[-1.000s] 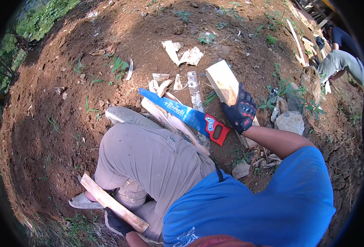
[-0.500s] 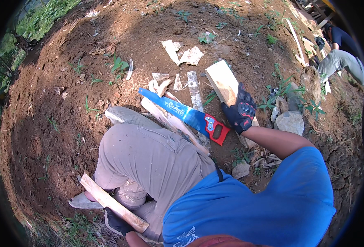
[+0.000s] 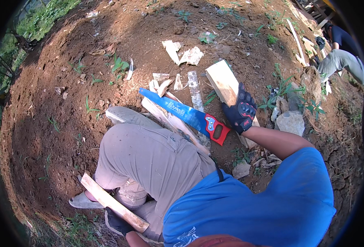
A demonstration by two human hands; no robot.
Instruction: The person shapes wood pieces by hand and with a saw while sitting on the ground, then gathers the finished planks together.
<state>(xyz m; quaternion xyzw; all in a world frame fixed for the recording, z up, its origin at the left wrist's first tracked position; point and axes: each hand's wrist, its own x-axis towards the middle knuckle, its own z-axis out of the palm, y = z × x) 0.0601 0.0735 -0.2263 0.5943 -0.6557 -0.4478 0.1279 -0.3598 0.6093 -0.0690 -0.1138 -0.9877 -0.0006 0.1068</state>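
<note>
Gripping a wooden stick (image 3: 114,203), the left hand (image 3: 118,223) stays low while the right hand (image 3: 240,111) clasps a plank (image 3: 223,82).

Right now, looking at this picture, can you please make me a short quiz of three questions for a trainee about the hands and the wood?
1. True or false: the right hand wears a dark glove and rests on a pale wooden plank.
2. What does the left hand hold? A) a stone B) a wooden stick C) a cup
3. Fill in: the saw on the ground has a blue blade and a ___ handle.

Key: 1 true; 2 B, the wooden stick; 3 red.
</note>
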